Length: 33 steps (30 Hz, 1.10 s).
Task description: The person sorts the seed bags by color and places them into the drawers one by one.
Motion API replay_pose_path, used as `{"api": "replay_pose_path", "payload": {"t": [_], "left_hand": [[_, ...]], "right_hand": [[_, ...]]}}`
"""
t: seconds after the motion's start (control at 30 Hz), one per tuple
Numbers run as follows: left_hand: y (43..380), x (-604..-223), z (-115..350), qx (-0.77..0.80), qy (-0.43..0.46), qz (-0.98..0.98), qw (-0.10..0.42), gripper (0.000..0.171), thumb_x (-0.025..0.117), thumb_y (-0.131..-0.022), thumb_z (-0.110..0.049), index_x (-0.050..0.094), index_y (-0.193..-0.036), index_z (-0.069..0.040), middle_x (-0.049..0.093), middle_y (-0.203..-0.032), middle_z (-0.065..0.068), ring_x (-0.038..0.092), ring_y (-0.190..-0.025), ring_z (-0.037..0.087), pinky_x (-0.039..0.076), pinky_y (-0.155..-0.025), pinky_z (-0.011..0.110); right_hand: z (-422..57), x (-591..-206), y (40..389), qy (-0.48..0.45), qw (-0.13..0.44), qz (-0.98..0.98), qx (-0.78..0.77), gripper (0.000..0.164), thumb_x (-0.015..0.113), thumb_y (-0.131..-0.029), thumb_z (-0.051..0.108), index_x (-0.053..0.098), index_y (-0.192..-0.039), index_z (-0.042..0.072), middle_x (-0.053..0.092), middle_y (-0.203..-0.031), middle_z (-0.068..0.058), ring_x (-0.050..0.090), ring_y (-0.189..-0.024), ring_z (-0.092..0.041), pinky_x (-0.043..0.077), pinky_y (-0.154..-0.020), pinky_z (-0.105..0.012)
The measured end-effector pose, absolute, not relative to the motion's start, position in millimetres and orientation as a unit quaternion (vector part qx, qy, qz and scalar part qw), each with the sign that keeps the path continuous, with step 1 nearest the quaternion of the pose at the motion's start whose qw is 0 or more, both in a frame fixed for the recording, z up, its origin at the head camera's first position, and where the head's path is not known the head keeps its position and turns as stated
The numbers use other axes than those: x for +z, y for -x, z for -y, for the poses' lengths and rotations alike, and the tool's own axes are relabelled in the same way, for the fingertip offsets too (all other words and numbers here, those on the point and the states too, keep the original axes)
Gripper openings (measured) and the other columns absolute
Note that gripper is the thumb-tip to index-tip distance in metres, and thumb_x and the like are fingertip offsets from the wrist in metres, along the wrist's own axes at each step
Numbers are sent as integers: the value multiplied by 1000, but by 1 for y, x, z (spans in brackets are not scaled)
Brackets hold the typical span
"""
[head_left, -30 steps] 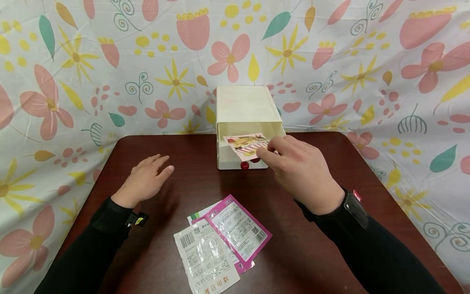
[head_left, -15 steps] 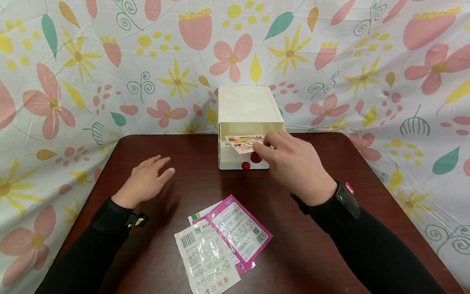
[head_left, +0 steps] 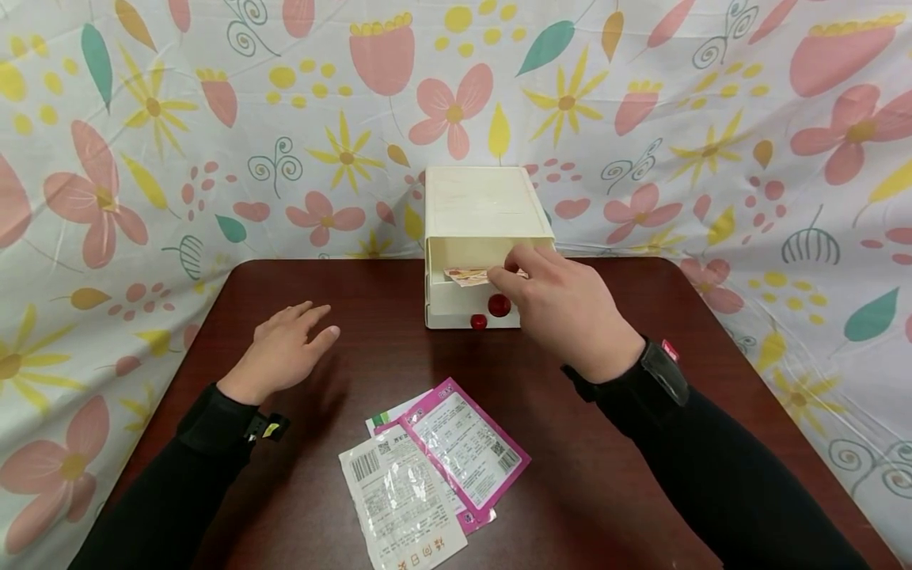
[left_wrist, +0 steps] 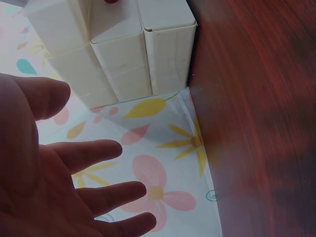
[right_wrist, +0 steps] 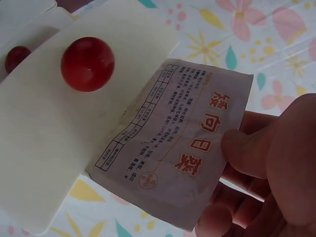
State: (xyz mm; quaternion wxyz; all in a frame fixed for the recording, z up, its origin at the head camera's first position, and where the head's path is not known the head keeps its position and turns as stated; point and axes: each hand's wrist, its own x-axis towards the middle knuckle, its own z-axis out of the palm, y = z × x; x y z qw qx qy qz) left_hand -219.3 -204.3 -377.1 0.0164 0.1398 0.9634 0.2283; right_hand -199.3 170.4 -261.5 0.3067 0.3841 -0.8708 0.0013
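My right hand (head_left: 559, 309) pinches a printed seed packet (right_wrist: 173, 143) between thumb and fingers at one edge. The packet's far part dips into the pulled-out upper drawer (head_left: 466, 299) of a cream drawer box (head_left: 484, 202); in the right wrist view it reaches past the top edge of the drawer front (right_wrist: 44, 133). A red round knob (right_wrist: 88, 64) sits on that front. My left hand (head_left: 278, 348) is held over the left of the table with fingers spread, touching nothing; the left wrist view shows its straight fingers (left_wrist: 89, 153) and bare palm.
A small pile of flat packets lies on the dark wooden table (head_left: 591, 475) in front: a white packet (head_left: 402, 499) overlaps a pink-edged packet (head_left: 463, 447), with others underneath. A lower red knob (head_left: 479, 321) is below the drawer. Behind hangs a flowered cloth (head_left: 285, 103).
My right hand has moved forward and slightly left, lowering the packet deeper into the upper drawer, so less of it shows. The left hand and the pile stay put.
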Motion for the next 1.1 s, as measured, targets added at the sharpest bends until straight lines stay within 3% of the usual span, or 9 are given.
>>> {"api": "replay_pose_path", "payload": {"t": [0.4, 1.1], "left_hand": [[220, -378, 204, 237, -144, -961, 22, 59, 42, -107, -43, 43, -150, -3, 28, -153, 32, 18, -142, 51, 10, -108, 70], [222, -382, 204, 231, -140, -962, 29, 58, 42, -107, -42, 46, -148, -1, 30, -153, 31, 20, -141, 50, 12, -107, 70]], "right_hand": [[-172, -267, 219, -375, 274, 885, -12, 24, 69, -88, -2, 72, -108, 11, 56, -90, -8, 52, -82, -25, 49, -54, -37], [-168, -272, 246, -349, 231, 908, -15, 29, 57, -93, -4, 74, -106, 15, 59, -87, -6, 57, -78, -28, 52, -54, -40]]}}
